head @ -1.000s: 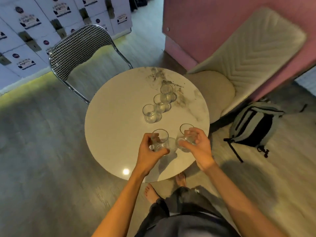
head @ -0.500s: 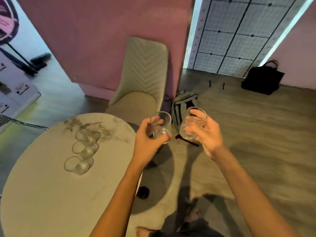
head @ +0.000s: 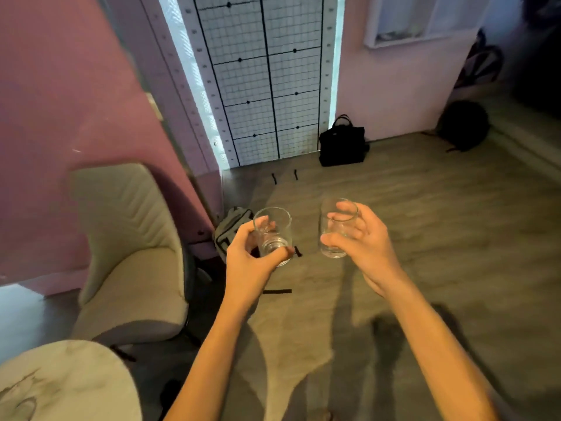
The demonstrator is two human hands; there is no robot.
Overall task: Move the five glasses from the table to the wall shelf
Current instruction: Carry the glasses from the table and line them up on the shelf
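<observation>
Carrying one clear tumbler in each hand, the person stood turned away from the table, whose marbled edge showed only at the lower left corner. The left hand had its fingers wrapped around the lower half of the left glass, thumb across the base, so that the glass leaned slightly with its mouth up. The right hand gripped the right glass from the side, fingers curled over the far wall and thumb low on the near wall. Both glasses were held apart from each other and well out in front of the body, probably to keep them from knocking together while walking.

Half a second before, three more glasses and much of the table were in view at the left; now only a faint rim near the bottom left corner might have been one of them, too blurred to be sure. The view had swung right, bringing the wire grid panel, a black bag on the floor and a white-framed recess high on the wall, possibly the shelf, nearer the centre. A cream chair and a grey backpack sat to the left.
</observation>
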